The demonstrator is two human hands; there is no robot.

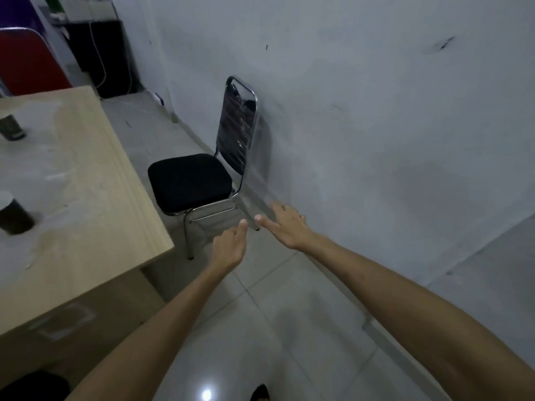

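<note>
- Chair (pixel 189 180) backs against the wall (pixel 376 111), seat edge near the tabletop (pixel 86 198) edge.
- Left grip (pixel 230 247) loose, holding nothing, just short of the chair's legs.
- Right grip (pixel 285 227) spread wide, holding nothing, by the chair's wall-side leg; tiled floor (pixel 260 328) stretches this side of the chair.

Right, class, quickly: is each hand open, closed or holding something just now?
Left hand: open, holding nothing, stretched toward the chair.
Right hand: open, fingers spread, holding nothing.
</note>
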